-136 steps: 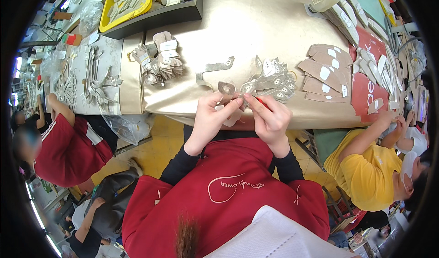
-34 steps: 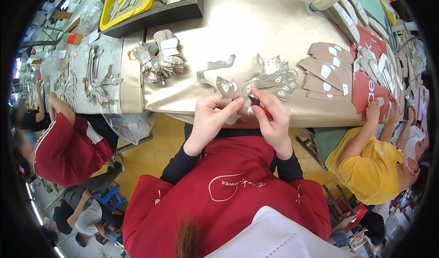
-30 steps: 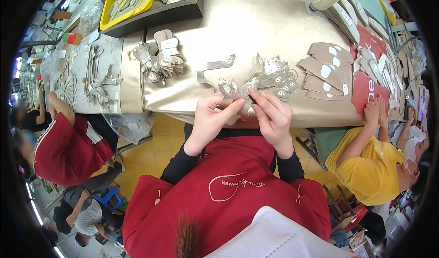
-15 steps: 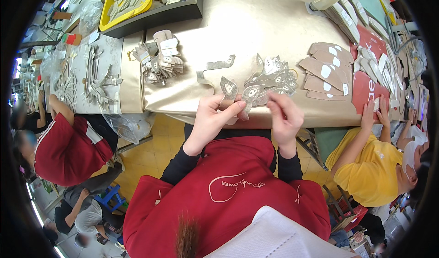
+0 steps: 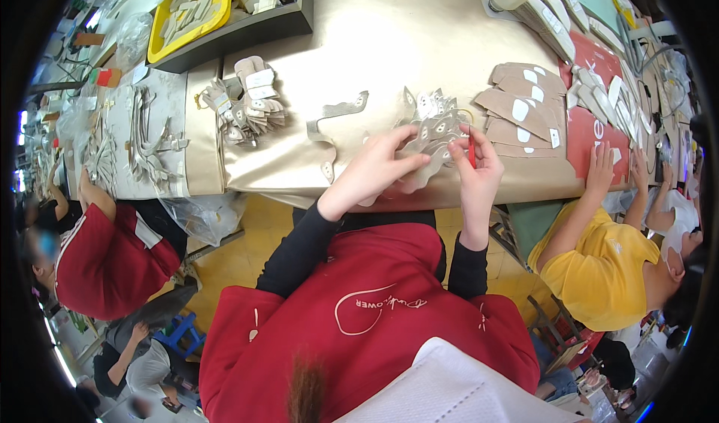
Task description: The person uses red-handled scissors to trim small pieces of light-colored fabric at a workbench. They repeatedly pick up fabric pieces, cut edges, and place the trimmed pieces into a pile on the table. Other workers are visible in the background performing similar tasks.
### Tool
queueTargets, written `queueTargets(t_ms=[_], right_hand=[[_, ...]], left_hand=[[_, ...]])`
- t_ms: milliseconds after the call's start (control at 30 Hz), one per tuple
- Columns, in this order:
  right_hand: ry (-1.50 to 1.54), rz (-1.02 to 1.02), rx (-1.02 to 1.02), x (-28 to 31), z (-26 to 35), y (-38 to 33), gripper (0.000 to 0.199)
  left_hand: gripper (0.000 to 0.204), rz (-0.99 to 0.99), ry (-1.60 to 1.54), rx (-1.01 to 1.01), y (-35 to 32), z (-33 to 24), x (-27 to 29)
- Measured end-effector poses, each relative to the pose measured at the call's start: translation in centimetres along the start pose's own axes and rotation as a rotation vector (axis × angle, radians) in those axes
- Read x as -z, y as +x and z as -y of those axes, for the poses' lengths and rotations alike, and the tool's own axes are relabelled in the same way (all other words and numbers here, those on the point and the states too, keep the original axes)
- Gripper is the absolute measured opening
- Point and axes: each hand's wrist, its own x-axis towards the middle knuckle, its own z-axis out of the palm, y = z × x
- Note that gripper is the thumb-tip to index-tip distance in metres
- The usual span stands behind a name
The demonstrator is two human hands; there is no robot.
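Observation:
A bundle of grey, leaf-shaped cut pieces [image 5: 442, 108] with pale oval patches lies near the table's front edge. My left hand [image 5: 374, 167] reaches in from its left side, thumb and forefinger closed around the lower pieces. On the right, my right hand [image 5: 481, 170] has its fingers bent against the bundle's edge, closed on a slim red tool [image 5: 471, 152] whose tip I cannot make out. A loop of yellowish cord [image 5: 468, 114] shows beside the bundle. Left of it lie loose grey curved strips [image 5: 341, 108].
A second bundle of beige pieces [image 5: 251, 101] lies to the left. Fanned brown pieces [image 5: 524, 108] lie right, next to a red sheet [image 5: 595, 134]. A yellow tray [image 5: 155, 48] sits in a dark box [image 5: 299, 26] at back left. A person in yellow [image 5: 592, 266] works at right.
Both hands have moved up onto the bundle; the left hand no longer holds the single piece up in front. The red tool now shows in the right hand. The view has shifted slightly.

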Motion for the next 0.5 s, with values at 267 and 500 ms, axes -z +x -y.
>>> queueTargets(t_ms=[267,500], right_hand=[[-0.535,-0.221,0.320,1.7,-1.3,1.1,0.028],[-0.280,-0.256,0.153,2.2,-1.1,0.5,0.026]], left_hand=[[0.035,-0.389,0.400,-0.424,1.8,0.1,0.5],[0.032,-0.305,0.235,0.086,-3.4,2.5,1.2]])
